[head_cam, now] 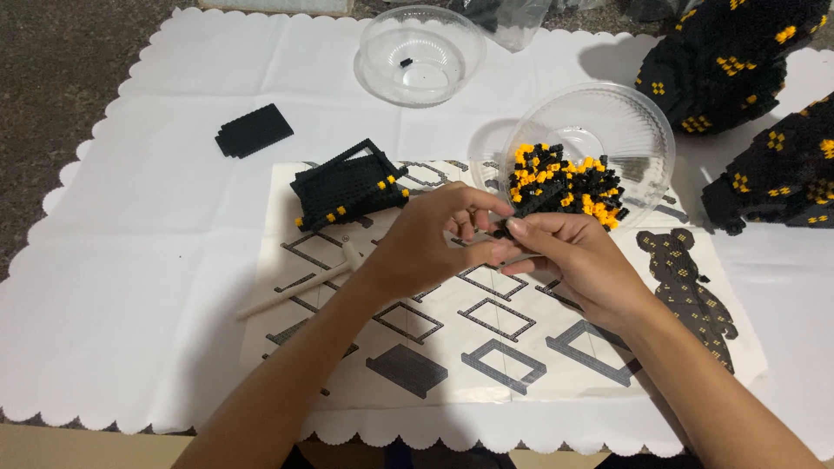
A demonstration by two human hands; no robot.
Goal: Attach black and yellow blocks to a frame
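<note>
Both hands, left point(430, 239) and right point(569, 256), pinched together on tiny black studded bricks point(502, 231) beside ribbed clear plastic bowl point(647, 130).

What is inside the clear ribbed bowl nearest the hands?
The clear ribbed bowl holds a heap of small black and yellow bricks, piled toward its near side. The right hand covers the heap's near edge, so what lies there cannot be seen.
</note>
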